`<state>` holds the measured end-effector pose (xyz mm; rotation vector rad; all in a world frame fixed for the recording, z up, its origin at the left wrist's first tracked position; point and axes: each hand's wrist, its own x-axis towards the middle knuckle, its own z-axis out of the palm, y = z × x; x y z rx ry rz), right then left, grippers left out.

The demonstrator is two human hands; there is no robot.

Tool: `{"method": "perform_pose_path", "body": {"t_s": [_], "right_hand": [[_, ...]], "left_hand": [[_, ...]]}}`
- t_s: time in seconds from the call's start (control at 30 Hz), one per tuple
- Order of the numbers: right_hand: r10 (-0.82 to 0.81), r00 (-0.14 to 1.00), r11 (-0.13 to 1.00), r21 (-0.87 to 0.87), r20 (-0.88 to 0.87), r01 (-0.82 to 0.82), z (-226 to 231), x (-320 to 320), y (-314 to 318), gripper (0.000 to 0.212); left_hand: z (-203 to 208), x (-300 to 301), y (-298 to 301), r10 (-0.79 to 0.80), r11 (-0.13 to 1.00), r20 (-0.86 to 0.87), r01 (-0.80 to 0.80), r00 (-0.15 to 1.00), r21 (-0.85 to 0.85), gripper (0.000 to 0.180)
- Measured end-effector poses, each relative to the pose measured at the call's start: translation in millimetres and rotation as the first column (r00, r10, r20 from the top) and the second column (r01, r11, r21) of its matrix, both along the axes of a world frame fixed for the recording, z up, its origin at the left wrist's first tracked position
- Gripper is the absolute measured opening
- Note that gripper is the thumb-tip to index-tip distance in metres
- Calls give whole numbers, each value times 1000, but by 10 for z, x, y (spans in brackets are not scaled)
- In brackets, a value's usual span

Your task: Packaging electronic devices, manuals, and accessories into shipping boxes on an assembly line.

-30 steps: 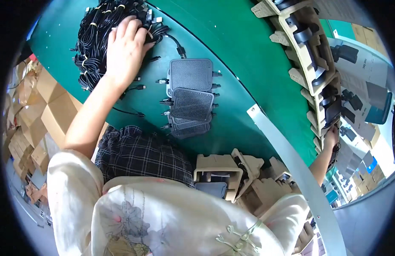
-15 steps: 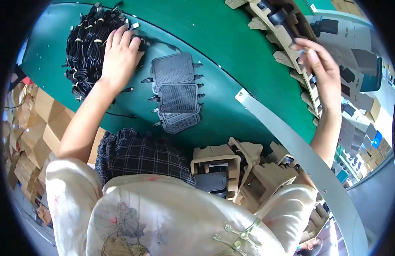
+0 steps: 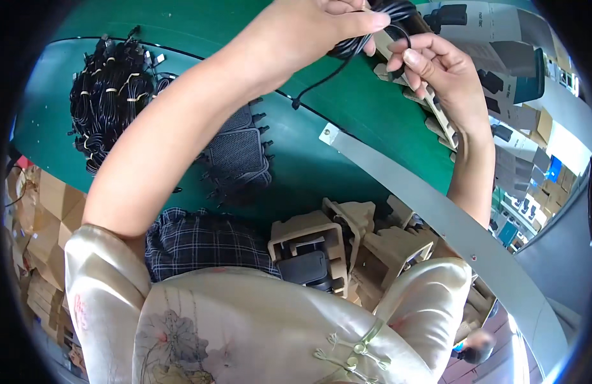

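My left hand (image 3: 337, 24) has fingers closed round a coiled black cable (image 3: 398, 10) at the far edge of the view. A loose cable end (image 3: 297, 102) hangs from the coil toward the near side. Close by on the right, my right hand (image 3: 446, 73) pinches a strand of the same cable between thumb and fingertips. Both hands are over a cardboard-coloured moulded pulp tray (image 3: 442, 121), which they partly cover. On the left of the green table, a heap of tied black cables (image 3: 110, 96) lies beyond my left forearm.
Grey mesh-faced flat panels (image 3: 235, 152) lie stacked on the green table (image 3: 43, 121), partly behind my left arm. A metal rail (image 3: 398, 173) crosses at right. Pulp trays (image 3: 398, 253) with black parts sit beside my lap. White printed boxes (image 3: 501, 22) stand at far right.
My left hand has left the cable heap and moved right to my right hand, a coiled cable now in it. The right hand has closed on part of that cable.
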<state>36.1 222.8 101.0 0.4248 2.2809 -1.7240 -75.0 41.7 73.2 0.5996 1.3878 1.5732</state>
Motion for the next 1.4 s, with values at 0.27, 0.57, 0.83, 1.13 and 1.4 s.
{"method": "perform_pose_path", "body": {"t_s": [0.27, 0.57, 0.83, 1.13, 1.4], "right_hand": [[43, 899, 688, 665, -436, 290, 58, 142, -92, 16], [-309, 933, 893, 281, -186, 352, 89, 281, 6, 11], [306, 924, 333, 935, -232, 125, -167, 335, -102, 16], [251, 968, 807, 547, 22, -221, -96, 912, -108, 36], [-366, 923, 402, 874, -118, 271, 227, 1204, 610, 29]], "left_hand": [[-340, 151, 154, 30, 995, -179, -46, 983, -90, 29], [-553, 258, 182, -97, 994, -382, 107, 919, 7, 34], [-422, 592, 471, -91, 994, 331, 66, 939, 86, 41], [-550, 731, 462, -482, 863, 492, 491, 725, 122, 25], [-811, 813, 142, 91, 995, -195, -80, 977, 61, 39]]}}
